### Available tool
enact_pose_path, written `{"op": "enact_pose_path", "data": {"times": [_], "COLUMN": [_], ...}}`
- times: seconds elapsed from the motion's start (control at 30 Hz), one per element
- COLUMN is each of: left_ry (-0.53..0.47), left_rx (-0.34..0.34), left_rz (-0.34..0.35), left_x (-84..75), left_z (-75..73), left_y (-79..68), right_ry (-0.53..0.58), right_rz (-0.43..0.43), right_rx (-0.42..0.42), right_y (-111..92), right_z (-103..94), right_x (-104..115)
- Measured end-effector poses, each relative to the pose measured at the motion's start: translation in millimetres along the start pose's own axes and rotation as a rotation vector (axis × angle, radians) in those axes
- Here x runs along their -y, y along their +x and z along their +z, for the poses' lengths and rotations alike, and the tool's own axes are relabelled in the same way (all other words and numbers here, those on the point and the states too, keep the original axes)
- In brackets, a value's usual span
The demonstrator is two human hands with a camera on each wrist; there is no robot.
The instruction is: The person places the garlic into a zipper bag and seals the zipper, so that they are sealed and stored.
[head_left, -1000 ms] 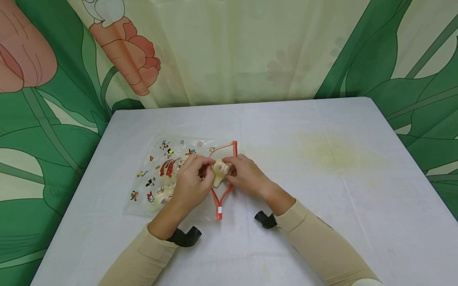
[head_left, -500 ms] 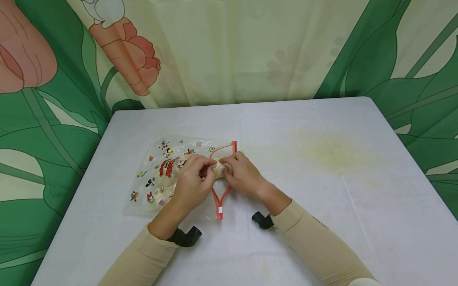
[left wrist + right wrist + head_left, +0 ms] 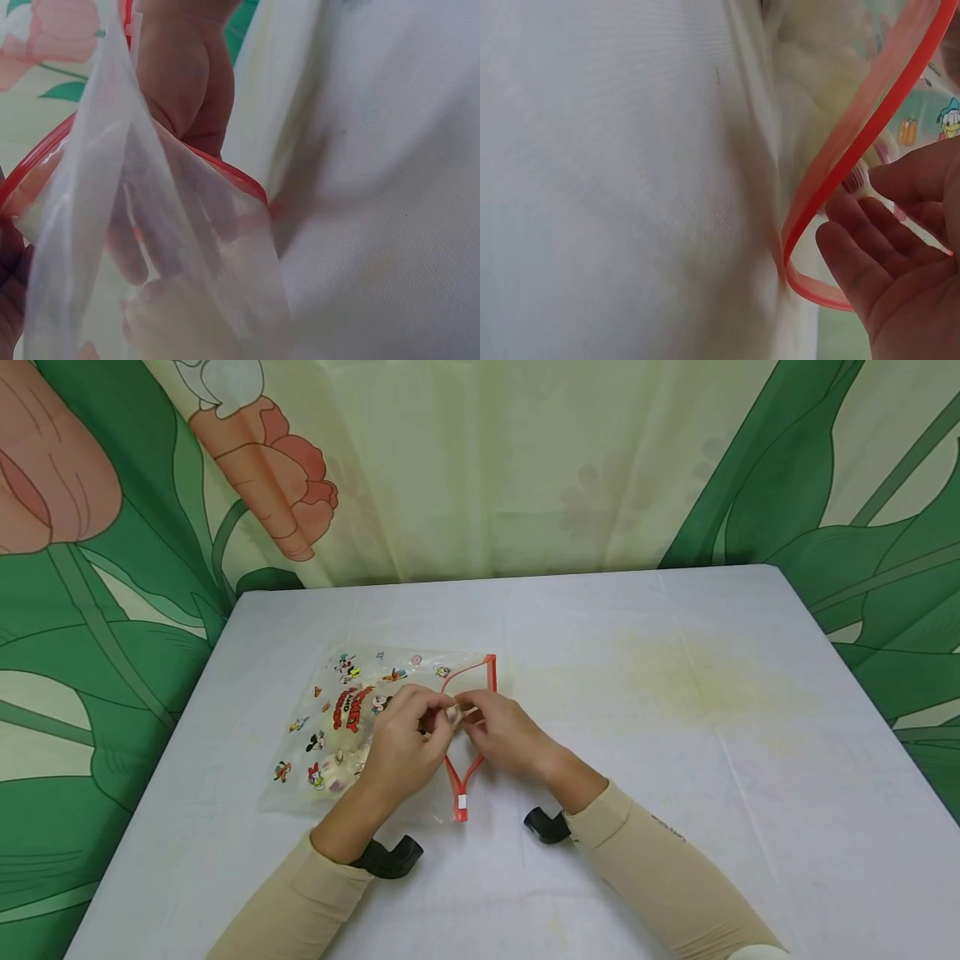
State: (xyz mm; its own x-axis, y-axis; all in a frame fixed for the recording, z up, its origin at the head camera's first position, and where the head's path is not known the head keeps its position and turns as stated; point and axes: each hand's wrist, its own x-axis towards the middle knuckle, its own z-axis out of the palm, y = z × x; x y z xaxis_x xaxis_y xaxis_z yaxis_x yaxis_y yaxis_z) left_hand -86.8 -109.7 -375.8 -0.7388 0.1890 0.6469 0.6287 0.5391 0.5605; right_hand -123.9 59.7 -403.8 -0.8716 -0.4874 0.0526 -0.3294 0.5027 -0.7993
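Note:
A clear zip bag (image 3: 330,693) printed with cartoon figures lies flat on the table, its red-edged mouth (image 3: 492,672) spread wide toward the right. My left hand (image 3: 408,735) pinches the upper layer of the bag at that mouth. With its fingers reaching into the opening, my right hand (image 3: 513,735) is at a small cream-coloured thing with purple marks (image 3: 856,177), mostly hidden behind the fingers. In the right wrist view those fingers (image 3: 855,270) are spread and only slightly bent. Another cream-coloured thing (image 3: 333,772) shows through the plastic deeper in the bag.
White cloth covers the table (image 3: 637,677), with a faint yellowish stain to the right. A patterned curtain (image 3: 487,468) hangs behind the far edge. A black wrist mount (image 3: 390,857) sits under each forearm.
My right hand has moved slightly left, and the cream-coloured thing has gone from the bag's mouth further in under the upper layer. My left hand keeps its pinch in place.

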Motion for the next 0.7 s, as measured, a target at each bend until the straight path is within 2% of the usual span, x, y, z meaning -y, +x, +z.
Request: {"op": "enact_pose_path", "data": {"times": [0.13, 0.33, 0.5, 0.7], "left_ry": [-0.009, -0.004, -0.001, -0.007], "left_rx": [0.009, 0.020, 0.023, 0.017], "left_rz": [-0.004, -0.008, -0.013, -0.008], "left_x": [0.2, -1.7, -2.1, -0.8], "left_z": [-1.1, -2.7, -2.8, -2.7], "left_y": [0.1, 0.4, 0.6, 0.7], "right_ry": [0.022, -0.009, -0.041, -0.007], "right_rz": [0.027, 0.008, -0.001, 0.052], "right_rx": [0.034, 0.082, 0.089, 0.074], "right_y": [0.2, 0.7, 1.4, 0.1], "right_z": [1.3, 2.8, 3.9, 0.1], "right_x": [2.0, 5.7, 7.5, 7.3]}}
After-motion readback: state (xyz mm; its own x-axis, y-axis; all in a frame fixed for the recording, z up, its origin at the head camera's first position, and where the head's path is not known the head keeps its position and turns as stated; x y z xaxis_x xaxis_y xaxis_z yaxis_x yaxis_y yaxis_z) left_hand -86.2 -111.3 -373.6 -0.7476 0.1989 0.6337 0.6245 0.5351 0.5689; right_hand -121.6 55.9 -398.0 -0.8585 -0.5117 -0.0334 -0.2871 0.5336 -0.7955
